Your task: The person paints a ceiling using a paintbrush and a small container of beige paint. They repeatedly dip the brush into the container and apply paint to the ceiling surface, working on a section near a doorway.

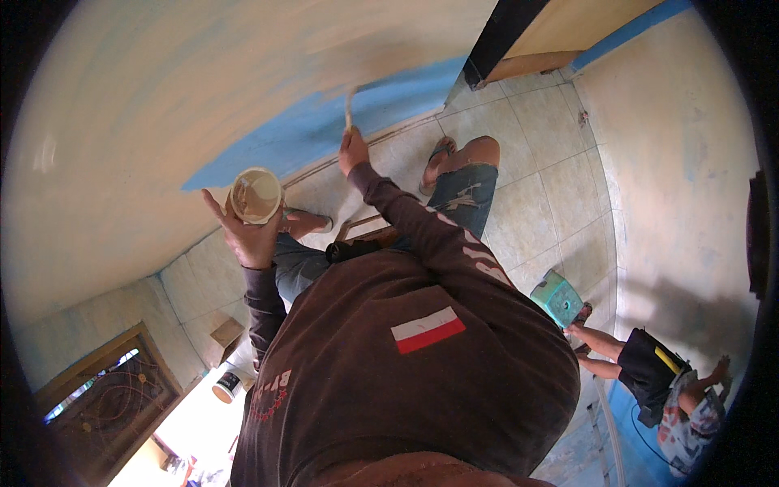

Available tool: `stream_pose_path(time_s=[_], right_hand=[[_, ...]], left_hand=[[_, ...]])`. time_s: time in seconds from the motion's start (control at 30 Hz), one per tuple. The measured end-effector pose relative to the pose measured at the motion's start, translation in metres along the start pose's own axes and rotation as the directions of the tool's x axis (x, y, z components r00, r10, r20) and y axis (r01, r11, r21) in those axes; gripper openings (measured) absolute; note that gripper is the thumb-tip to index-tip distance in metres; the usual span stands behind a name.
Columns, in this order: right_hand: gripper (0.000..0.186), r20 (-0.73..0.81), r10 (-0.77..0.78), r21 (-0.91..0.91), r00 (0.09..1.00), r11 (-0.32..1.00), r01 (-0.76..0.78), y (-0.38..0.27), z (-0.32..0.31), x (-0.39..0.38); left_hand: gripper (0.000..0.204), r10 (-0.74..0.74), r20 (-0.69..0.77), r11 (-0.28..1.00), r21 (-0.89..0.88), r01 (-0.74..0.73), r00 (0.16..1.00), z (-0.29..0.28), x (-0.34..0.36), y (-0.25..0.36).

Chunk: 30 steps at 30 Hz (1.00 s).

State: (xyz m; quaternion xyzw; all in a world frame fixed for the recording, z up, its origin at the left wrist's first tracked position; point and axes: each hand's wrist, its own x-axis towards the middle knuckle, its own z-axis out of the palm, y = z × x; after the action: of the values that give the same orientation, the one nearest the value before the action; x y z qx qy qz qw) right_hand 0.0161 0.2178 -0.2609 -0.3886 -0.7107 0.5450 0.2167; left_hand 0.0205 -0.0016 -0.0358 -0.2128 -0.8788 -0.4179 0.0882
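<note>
My left hand (250, 235) holds a small round tub (256, 195) from below and the side, with one finger sticking out past its rim. Cream paint coats the tub's inside. Closed around the pale handle of a slim paintbrush (350, 109) is my right hand (354, 150). The brush's far end meets the wall (203, 97) at the upper edge of a blue band (292, 142). Its bristles are too small to make out. Streaky cream paint covers the wall above the band.
I sit low over a tiled floor (519, 146), legs bent toward the wall. A dark door edge (503, 36) stands ahead right. Behind on the right, another person (649, 373) is by a turquoise box-shaped stool (556, 299). A paint bucket (227, 385) stands behind left.
</note>
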Motion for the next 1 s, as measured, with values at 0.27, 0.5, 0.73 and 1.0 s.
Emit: stream_pose_path(time_s=[0.27, 0.5, 0.73, 1.0], right_hand=[[0.031, -0.074, -0.198, -0.094, 0.977, 0.977, 0.191, 0.069, -0.052, 0.020], [0.028, -0.439, 0.106, -0.086, 0.892, 0.984, -0.159, 0.122, -0.156, 0.170], [0.028, -0.329, 0.055, 0.117, 0.943, 0.993, -0.017, 0.203, -0.104, 0.226], [0.028, 0.034, -0.033, 0.040, 0.999, 0.999, 0.032, 0.055, 0.007, 0.020]], left_hand=[[0.133, -0.017, -0.005, 0.999, 0.027, 0.017, 1.000, -0.001, -0.001, -0.001], [0.134, 0.025, 0.014, 0.998, 0.060, -0.026, 1.000, -0.002, -0.005, -0.004], [0.134, 0.070, 0.015, 0.998, -0.008, -0.070, 0.997, 0.008, 0.006, -0.001], [0.131, 0.025, 0.019, 1.000, 0.015, -0.025, 1.000, -0.001, -0.003, 0.000]])
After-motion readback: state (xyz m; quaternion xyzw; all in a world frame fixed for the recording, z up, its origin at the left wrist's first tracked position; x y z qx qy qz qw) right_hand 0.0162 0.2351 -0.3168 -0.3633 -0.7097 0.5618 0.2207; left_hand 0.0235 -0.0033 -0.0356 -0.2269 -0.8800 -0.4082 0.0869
